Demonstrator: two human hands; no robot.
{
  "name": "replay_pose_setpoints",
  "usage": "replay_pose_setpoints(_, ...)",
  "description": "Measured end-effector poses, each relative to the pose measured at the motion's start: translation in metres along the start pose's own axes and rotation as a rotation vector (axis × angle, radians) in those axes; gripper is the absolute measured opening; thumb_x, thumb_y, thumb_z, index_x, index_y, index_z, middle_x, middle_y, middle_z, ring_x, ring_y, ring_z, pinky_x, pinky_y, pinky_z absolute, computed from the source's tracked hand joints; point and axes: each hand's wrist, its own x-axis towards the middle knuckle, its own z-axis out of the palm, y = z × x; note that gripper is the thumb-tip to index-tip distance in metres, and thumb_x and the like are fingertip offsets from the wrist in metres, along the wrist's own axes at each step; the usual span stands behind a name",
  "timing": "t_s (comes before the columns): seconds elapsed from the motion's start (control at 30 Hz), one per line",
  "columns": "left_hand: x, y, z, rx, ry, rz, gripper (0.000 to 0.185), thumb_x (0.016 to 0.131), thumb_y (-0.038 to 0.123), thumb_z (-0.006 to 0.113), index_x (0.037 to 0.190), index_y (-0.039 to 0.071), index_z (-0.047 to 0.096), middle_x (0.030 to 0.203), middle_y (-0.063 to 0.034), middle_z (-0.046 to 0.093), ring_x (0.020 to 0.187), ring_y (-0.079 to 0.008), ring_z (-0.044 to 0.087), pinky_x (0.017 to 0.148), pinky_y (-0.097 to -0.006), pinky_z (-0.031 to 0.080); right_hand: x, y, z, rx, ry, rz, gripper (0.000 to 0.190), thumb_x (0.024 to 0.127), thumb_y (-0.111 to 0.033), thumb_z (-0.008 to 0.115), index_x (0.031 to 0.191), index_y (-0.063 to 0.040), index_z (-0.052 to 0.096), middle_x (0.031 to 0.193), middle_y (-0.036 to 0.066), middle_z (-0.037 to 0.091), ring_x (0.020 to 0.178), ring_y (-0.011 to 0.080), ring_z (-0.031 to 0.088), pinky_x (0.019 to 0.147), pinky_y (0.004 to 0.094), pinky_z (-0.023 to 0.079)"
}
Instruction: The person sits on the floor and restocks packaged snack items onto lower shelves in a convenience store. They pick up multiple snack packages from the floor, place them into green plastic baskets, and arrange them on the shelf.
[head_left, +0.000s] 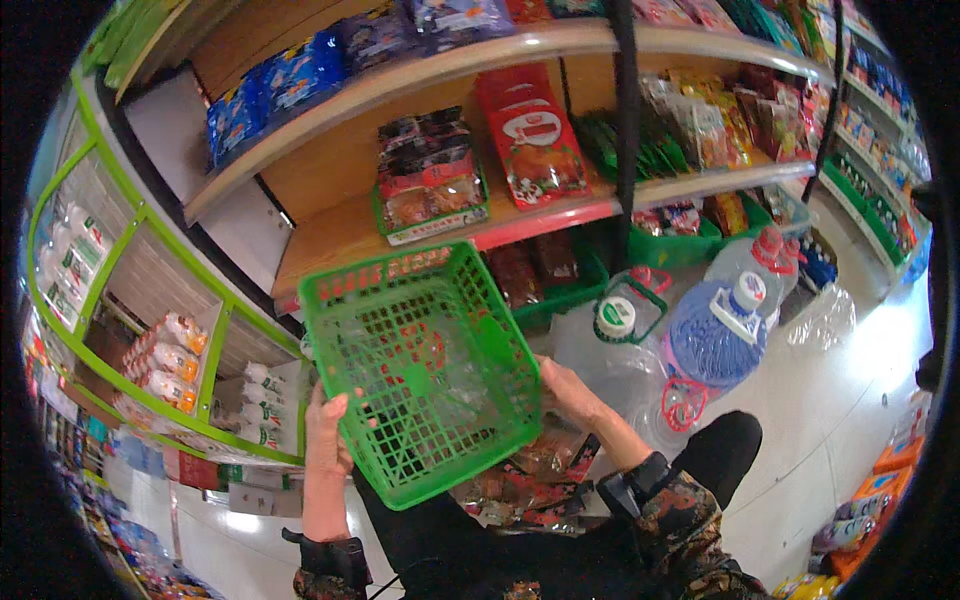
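Note:
A green plastic basket (420, 375) with a lattice floor is held up in front of me, its open top facing me. Around its left wall my left hand (328, 427) is closed, the thumb over the rim. My right hand (570, 390) grips the opposite side, its fingers partly hidden behind the wall. I see no goods inside; what lies beyond shows through the lattice. Below the basket, by my lap, several packets with red and black print (532, 480) lie in a heap.
Ahead, a wooden shelf (330, 240) carries a basket of snack packets (431, 180) and red food bags (536, 150). Large plastic bottles (716, 330) stand on the floor at right. A green-framed rack (142, 210) with packaged goods is at left. Green bins (675, 244) sit under the shelf.

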Motion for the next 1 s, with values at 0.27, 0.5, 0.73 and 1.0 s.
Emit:
replay_pose_setpoints(0.27,0.063,-0.006,-0.062,-0.287,-0.091,0.033,0.055,0.082,0.046,0.048,0.124,0.011,0.040,0.105,-0.0131,0.055,0.085,-0.0244,0.056,0.067,-0.0416,0.049,0.069,-0.078,0.059,-0.609,0.260,-0.129,0.028,0.083,-0.015,0.049,0.107,0.001,0.051,0.086,0.025,0.058,0.083,0.0390,0.058,0.070,0.0420,0.045)
replay_pose_setpoints(0.5,0.154,-0.013,-0.133,-0.333,0.953,0.435,0.050,0.087,0.037,0.045,0.122,0.002,0.040,0.117,-0.0142,0.048,0.101,-0.0223,0.048,0.088,-0.0343,0.036,0.266,-0.099,0.147,-0.797,0.279,-0.384,0.022,0.074,-0.015,0.052,0.085,0.004,0.054,0.078,0.026,0.058,0.077,0.0417,0.056,0.068,0.0470,0.045)
replay_pose_setpoints(0.73,0.221,-0.070,-0.087,0.336,0.708,0.740,0.032,0.085,0.014,0.048,0.113,-0.001,0.044,0.118,-0.0166,0.042,0.110,-0.0275,0.039,0.093,-0.0369,0.030,0.401,-0.098,0.169,-1.006,0.367,-0.259,0.029,0.076,-0.019,0.052,0.082,0.009,0.054,0.087,0.030,0.057,0.085,0.0416,0.056,0.074,0.0463,0.046)
replay_pose_setpoints(1.0,0.210,-0.036,-0.083,0.689,0.642,0.652,0.029,0.082,0.008,0.048,0.110,-0.001,0.046,0.120,-0.0196,0.038,0.112,-0.0318,0.036,0.094,-0.0400,0.027,0.455,-0.077,0.206,-1.312,0.582,-0.806,0.047,0.080,-0.030,0.054,0.119,-0.006,0.043,0.117,0.021,0.048,0.106,0.0384,0.047,0.089,0.0488,0.038)
